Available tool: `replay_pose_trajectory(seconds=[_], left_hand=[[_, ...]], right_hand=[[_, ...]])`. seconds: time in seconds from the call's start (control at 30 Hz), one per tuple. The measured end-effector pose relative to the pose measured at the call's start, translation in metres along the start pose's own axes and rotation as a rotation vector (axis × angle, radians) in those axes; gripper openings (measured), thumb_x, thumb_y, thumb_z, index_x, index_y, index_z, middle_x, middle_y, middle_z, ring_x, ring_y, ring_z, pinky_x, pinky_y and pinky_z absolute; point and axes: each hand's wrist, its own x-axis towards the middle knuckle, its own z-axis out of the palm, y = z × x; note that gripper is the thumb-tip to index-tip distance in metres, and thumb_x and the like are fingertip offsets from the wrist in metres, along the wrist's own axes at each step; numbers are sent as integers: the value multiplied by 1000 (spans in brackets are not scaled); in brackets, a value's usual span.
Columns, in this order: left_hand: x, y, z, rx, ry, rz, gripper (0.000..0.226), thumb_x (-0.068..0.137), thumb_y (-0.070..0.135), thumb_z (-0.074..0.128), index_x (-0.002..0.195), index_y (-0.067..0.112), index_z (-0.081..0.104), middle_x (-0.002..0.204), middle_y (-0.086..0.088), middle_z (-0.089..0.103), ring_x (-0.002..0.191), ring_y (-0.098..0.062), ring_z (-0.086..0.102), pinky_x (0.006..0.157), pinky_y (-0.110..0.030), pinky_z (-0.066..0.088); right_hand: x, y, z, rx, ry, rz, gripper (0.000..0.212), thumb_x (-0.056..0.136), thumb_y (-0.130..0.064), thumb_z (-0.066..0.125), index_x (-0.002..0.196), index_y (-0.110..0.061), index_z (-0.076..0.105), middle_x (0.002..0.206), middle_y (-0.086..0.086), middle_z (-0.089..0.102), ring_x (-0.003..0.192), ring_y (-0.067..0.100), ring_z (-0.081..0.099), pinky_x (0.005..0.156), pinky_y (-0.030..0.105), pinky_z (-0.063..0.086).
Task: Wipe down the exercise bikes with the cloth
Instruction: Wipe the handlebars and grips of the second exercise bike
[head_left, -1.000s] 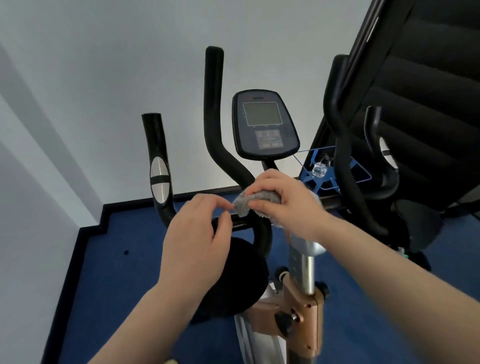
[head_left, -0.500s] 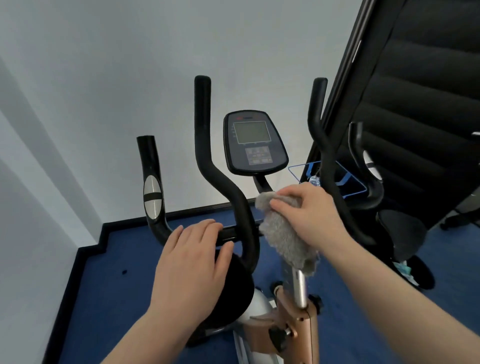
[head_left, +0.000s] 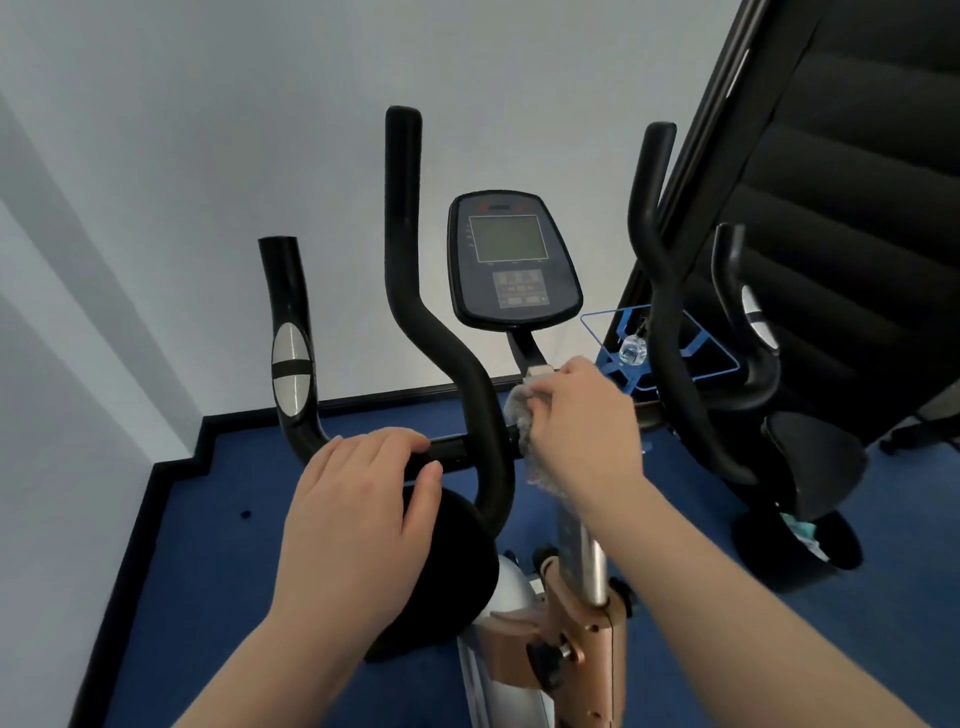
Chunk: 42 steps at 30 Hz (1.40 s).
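The exercise bike stands on the blue floor against a pale wall, and its console serves as the landmark here. Below and to the left of the console, the left hand lies over the black handlebar crossbar, fingers curled across the top of it and thumb alongside, gripping the bar. Directly below the console, at the foot of its stem, the right hand is clenched on the grey cloth, pressing it against the middle of the handlebar where the steel post comes up. Part of the cloth hangs down below the hand, beside the inner left grip. How much of the cloth is wrapped round the bar is hard to tell, since the hand covers it. To the right of the console a blue wire rack sits behind the inner right grip, and lower right of it stands a black bin.
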Motion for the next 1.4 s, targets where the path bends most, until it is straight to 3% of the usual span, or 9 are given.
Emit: replay_pose_trajectory(seconds=[0.17,0.3,0.43,0.57,0.7,0.87,1.07,1.23,1.4], left_hand=[[1,-3,2,-46,41,1,17,90,29,51,102,24,63,97,14,65,96,-12,59,95,-32,39],[-2,-5,2,-127,113,8,13,89,23,54,98,26,63,94,17,63,91,-7,57,88,-29,43],[-10,-7,2,-287,227,-15,17,86,17,59,97,29,61,96,22,60,97,1,53,85,-22,41],[-28,-20,10,-360,252,-94,38,83,12,62,117,28,57,126,18,52,123,4,40,104,-35,38],[-40,-30,17,-357,192,-161,66,83,39,47,145,40,25,152,31,14,142,8,6,116,-28,11],[-45,-34,22,-368,167,-221,71,84,49,40,142,50,-1,150,39,-9,139,14,-12,114,-21,-1],[-47,-33,26,-426,163,-268,74,84,54,36,145,49,-7,150,40,-14,138,16,-13,112,-19,0],[-45,-32,26,-484,145,-289,79,82,52,39,149,45,-3,149,43,-10,136,21,-8,110,-15,5],[-44,-32,24,-531,124,-300,78,80,52,42,141,56,-6,144,48,-10,134,23,-6,113,-20,7]], right_hand=[[-32,-1,9,203,12,-68,20,94,-20,53,102,-16,71,96,-1,55,78,18,57,72,35,50],[-8,14,-6,62,-47,-96,21,94,-23,51,99,-21,71,98,-1,54,85,18,57,72,32,47],[15,-6,-28,401,224,-208,15,88,-20,62,99,-24,72,94,-8,59,86,10,58,75,25,47],[7,-36,-16,111,-196,-734,18,88,-28,63,103,-31,72,100,-11,65,98,11,54,94,29,36],[13,-22,-13,-60,-322,-831,26,91,-35,56,116,-38,65,112,-18,68,108,-1,57,113,21,17],[17,-43,-5,-193,-344,-841,21,88,-40,56,105,-37,68,99,-14,72,98,13,63,86,34,49],[26,-89,18,216,-561,-595,28,82,-36,71,109,-27,71,108,-8,73,101,4,64,95,25,48],[27,-58,0,-191,-510,-784,29,85,-54,55,111,-43,62,91,-11,72,88,12,64,75,36,52],[18,-87,21,-161,-446,-738,47,68,-70,59,90,-30,71,69,-7,64,69,14,57,63,30,47]])
